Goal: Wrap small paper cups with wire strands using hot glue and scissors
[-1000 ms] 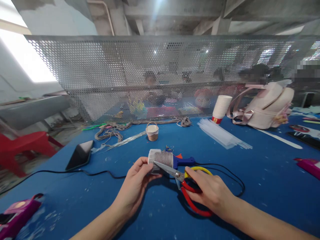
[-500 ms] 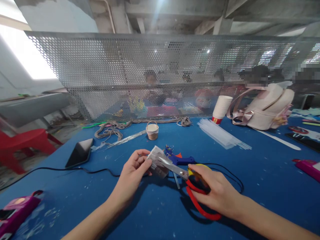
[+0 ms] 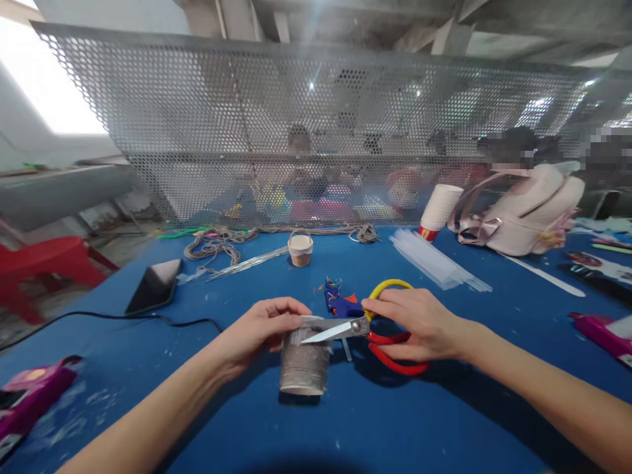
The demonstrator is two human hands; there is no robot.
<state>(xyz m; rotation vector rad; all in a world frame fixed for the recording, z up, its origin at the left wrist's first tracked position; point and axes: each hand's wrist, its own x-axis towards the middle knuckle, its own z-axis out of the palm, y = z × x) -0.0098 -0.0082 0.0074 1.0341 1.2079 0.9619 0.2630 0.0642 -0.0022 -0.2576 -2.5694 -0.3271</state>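
Where ridged cord [image 3: 300, 374] wraps the cylinder [image 3: 307, 361], tapered metal scissors [image 3: 360, 326] gape.

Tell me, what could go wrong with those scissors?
The open scissors point toward the left hand, so a slip might nick it. They could also snag the string-wrapped cup. The glue gun lies close to the right hand; if hot, it might burn.
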